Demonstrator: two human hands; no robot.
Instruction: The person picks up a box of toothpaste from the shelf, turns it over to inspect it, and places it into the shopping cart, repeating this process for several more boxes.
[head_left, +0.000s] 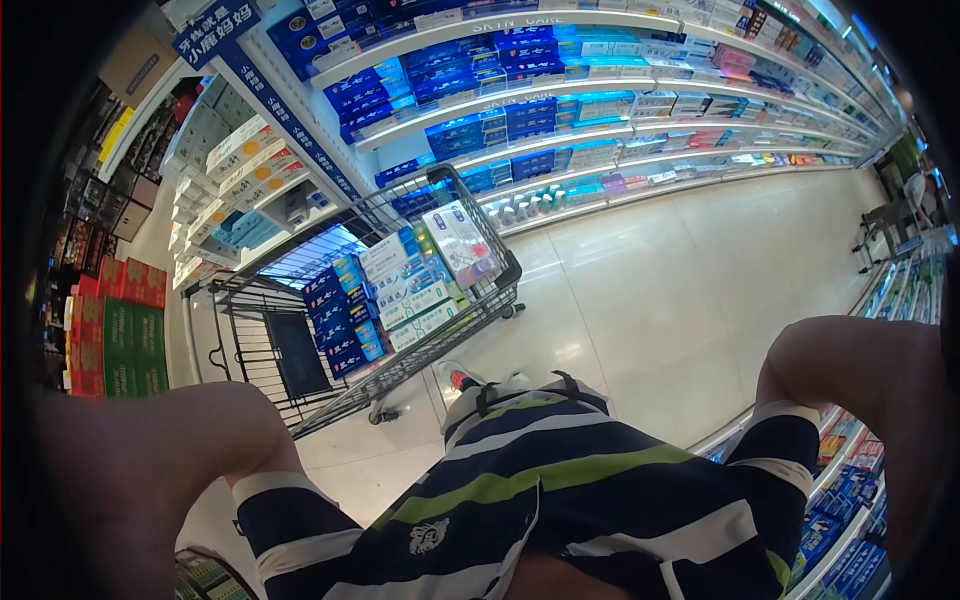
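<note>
Both of my arms are bent and raised close to the camera; my two hands lie outside the picture, so what they hold or touch cannot be seen. My left forearm and elbow fill the lower left, nearest to a wire shopping cart [375,378]. Inside the cart are stacked dark blue toothpaste boxes [340,315], white and green boxes [420,312] and a larger white box [462,240]. My right elbow shows at the right edge, above shelves of packaged goods.
Long store shelves [620,135] of boxed goods curve across the top. Left of the cart stand a shelf of white boxes [250,165] and red and green cartons [130,335]. Pale floor tiles [650,290] run along the aisle. A person [918,195] is at the far right.
</note>
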